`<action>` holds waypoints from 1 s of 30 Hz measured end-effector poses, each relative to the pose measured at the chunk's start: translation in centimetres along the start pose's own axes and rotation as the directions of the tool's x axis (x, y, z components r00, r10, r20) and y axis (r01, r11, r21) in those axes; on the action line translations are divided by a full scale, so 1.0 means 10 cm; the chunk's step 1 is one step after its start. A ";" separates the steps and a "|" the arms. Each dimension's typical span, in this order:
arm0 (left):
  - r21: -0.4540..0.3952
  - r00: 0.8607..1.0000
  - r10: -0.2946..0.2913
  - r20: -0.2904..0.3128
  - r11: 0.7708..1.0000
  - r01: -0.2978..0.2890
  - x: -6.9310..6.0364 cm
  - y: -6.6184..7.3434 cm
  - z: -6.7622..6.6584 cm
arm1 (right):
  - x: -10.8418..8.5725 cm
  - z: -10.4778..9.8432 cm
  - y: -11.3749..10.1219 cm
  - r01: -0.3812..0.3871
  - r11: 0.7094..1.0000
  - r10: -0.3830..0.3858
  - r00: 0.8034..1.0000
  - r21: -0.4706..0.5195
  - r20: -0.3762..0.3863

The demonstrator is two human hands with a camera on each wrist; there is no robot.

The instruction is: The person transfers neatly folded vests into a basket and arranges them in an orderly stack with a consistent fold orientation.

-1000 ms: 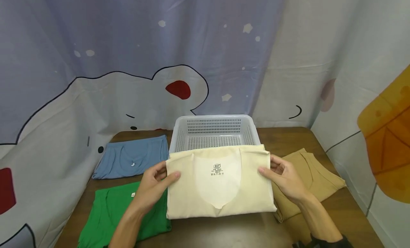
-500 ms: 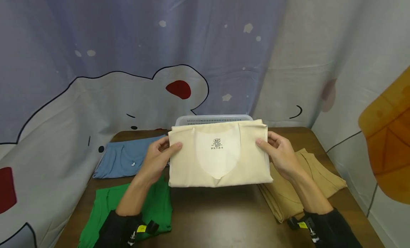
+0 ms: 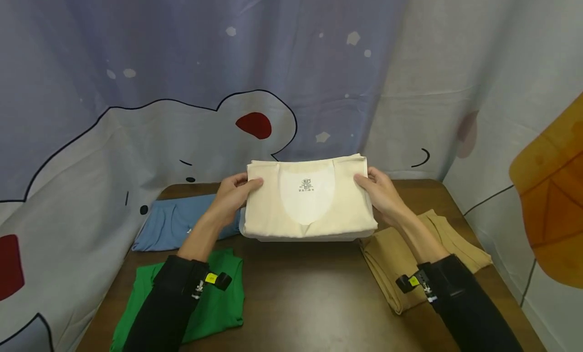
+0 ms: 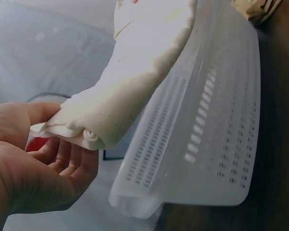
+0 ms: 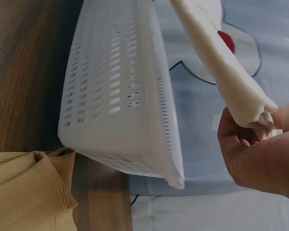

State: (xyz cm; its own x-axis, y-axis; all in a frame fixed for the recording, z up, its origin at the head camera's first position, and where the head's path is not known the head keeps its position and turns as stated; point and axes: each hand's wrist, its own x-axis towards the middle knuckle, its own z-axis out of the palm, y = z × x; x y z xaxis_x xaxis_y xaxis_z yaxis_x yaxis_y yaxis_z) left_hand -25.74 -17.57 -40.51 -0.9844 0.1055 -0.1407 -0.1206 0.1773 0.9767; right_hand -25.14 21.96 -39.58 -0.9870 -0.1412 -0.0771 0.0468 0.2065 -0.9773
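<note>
A folded cream garment [image 3: 305, 200] with a printed neck label is held up by its two sides. My left hand [image 3: 231, 198] pinches its left edge, thumb in front; in the left wrist view the left hand [image 4: 48, 159] has its fingers beneath the rolled end. On the other edge, my right hand [image 3: 384, 194] pinches the cloth, also seen in the right wrist view [image 5: 260, 149]. The white perforated basket [image 4: 207, 130] lies just below the garment, which hides most of it in the head view. Both wrist views show the garment above the basket rim.
To the left on the wooden table [image 3: 300, 291] lie a folded blue garment [image 3: 175, 223] and, nearer, a green one [image 3: 218, 301] partly under my left sleeve. A folded tan garment [image 3: 396, 261] is at the right. A printed curtain [image 3: 319, 79] hangs behind.
Both hands have carried the cream garment away from me, from in front of the basket to over it. It now covers the basket's far rim in the head view.
</note>
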 end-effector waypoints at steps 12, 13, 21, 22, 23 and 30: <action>0.021 0.989 -0.144 0.026 0.989 0.143 0.41 -0.01 -0.01 | 0.35 0.07 0.08 -0.194 0.979 0.194 0.981 0.064 0.007; 0.034 0.989 -0.146 0.021 0.989 0.145 0.43 -0.01 0.01 | 0.38 0.07 0.09 -0.206 0.977 0.206 0.979 0.062 0.007; 0.159 0.995 -0.098 -0.031 0.982 0.102 0.51 -0.05 0.10 | 0.50 0.09 0.19 -0.232 0.972 0.232 0.973 -0.036 -0.013; 0.174 0.996 -0.081 -0.043 0.981 0.087 0.52 -0.07 0.11 | 0.51 0.10 0.20 -0.225 0.972 0.223 0.974 -0.063 -0.031; 0.198 0.997 -0.059 -0.056 0.978 0.069 0.52 -0.08 0.13 | 0.53 0.12 0.22 -0.214 0.972 0.210 0.976 -0.095 -0.048; 0.439 0.985 0.027 -0.172 0.897 0.052 0.60 -0.17 0.23 | 0.57 0.23 0.25 -0.142 0.893 0.083 0.985 -0.428 -0.154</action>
State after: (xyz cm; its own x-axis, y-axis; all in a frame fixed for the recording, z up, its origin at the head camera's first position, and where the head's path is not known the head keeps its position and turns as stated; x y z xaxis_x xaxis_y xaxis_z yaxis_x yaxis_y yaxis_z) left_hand -31.15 -14.96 -43.35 -0.9947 -0.0592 -0.0842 -0.1029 0.5939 0.7979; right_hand -30.28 19.47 -42.88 -0.9916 0.0268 -0.1263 0.1157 0.6185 -0.7772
